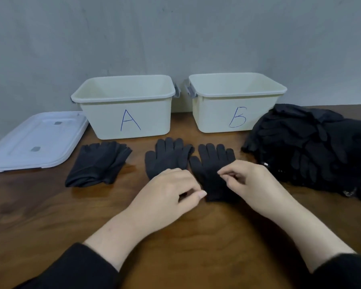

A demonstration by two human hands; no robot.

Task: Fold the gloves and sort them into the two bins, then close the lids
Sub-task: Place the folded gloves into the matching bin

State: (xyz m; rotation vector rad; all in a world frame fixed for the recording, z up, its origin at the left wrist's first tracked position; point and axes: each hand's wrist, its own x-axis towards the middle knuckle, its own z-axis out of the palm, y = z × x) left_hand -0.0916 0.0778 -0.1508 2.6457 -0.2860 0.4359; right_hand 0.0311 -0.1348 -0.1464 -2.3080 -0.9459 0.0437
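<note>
Two dark grey gloves lie flat, fingers pointing away, in front of the bins: the left glove [167, 157] and the right glove [212, 163]. My left hand [171, 192] lies over the left glove's cuff, its thumb and forefinger pinching the near left corner of the right glove's cuff. My right hand [250, 182] pinches the right glove at its right side with curled fingers. Bin A [125, 122] and bin B [236, 115], both cream and with no lids on, stand at the back. A further pair of dark gloves [98, 163] lies stacked to the left.
A large heap of black gloves [313, 147] fills the table's right side beside bin B. A translucent white lid [35, 140] lies flat at the left beside bin A. A grey wall rises right behind the bins. The wooden table [196, 236] extends toward me.
</note>
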